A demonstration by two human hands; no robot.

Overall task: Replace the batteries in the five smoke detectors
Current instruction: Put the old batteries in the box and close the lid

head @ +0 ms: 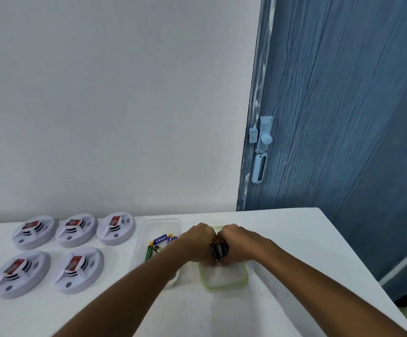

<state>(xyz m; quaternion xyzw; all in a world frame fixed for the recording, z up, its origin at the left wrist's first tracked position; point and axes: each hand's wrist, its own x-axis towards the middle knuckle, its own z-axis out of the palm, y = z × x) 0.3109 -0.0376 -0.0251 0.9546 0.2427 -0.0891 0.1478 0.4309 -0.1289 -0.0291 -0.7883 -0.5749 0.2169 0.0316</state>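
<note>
Your left hand (198,239) and right hand (237,242) meet knuckle to knuckle, both clenched around a black battery pack (219,251) held between them, over the green-rimmed container (224,285). Five smoke detectors (33,231) lie well to your left on the white table (294,239), loose batteries (160,240) in the clear container (144,227) between.

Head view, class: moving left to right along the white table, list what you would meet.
Five smoke detectors → clear tub with loose batteries → left hand → black battery pack gripped by both hands → right hand, over a green-rimmed container → blue door.
</note>
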